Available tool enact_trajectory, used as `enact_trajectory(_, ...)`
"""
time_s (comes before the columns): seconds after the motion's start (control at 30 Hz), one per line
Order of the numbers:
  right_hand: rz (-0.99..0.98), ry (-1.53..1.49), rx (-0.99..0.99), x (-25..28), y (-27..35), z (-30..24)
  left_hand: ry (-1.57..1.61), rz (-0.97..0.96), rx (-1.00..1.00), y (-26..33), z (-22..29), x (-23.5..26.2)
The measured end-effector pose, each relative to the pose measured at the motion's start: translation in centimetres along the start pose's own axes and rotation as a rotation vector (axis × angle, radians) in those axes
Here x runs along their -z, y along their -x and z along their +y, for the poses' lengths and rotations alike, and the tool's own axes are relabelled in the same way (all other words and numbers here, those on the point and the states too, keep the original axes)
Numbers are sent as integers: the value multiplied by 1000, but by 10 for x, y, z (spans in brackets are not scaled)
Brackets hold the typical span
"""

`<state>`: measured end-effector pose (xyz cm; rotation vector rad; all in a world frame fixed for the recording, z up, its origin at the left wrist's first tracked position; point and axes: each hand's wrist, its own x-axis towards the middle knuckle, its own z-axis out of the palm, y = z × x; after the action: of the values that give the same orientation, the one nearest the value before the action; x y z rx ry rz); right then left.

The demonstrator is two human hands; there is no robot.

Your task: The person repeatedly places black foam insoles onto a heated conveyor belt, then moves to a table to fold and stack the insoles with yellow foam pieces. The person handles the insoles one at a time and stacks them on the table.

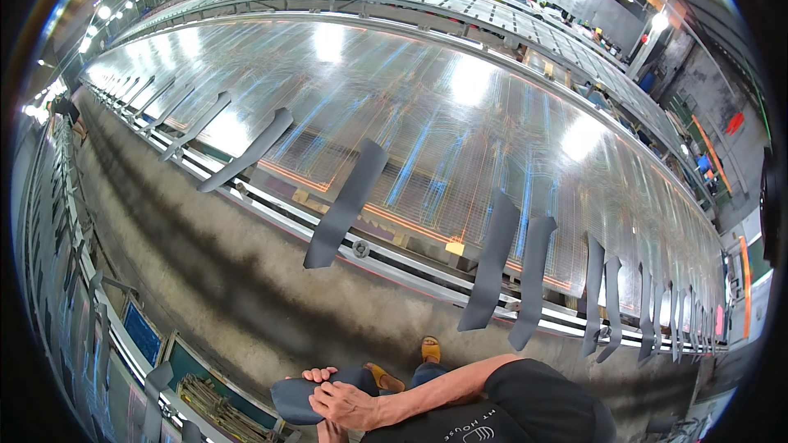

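My two hands meet low in the picture over a dark grey piece of fabric [289, 404], rounded at its left end. My right hand [349, 404] lies on it with the forearm coming in from the right, its fingers closed on the piece. The fingers of my left hand [319, 375] curl over the piece's far edge, and the rest of that hand is hidden under it. Several similar grey fabric strips [345, 205] hang over the near rail of a long shiny table [427, 115] ahead of me, the nearest one [491, 262] just above my arm.
A concrete floor [205, 262] runs between the long table and a rack [148, 336] at the left with blue panels and more grey strips. My feet in yellow sandals [430, 349] stand near the table rail. More long tables lie behind.
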<state>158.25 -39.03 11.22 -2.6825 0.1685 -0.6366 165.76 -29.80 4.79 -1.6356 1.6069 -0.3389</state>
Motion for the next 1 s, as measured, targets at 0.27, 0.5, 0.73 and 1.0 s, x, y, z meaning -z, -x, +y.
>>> enact_trajectory(0.27,-28,-330,-175,8,-26,4,-2282,-446,-28,-51,3,-57)
enact_trajectory(0.5,281,-985,-648,73,-53,90,-2313,-596,-13,-87,-25,-70)
enact_trajectory(0.73,973,-1295,-1022,129,-12,279,-2300,-683,-95,-118,-79,-63)
enact_trajectory(1.0,705,324,-1024,120,1,337,-2274,-602,-310,-160,-109,-72)
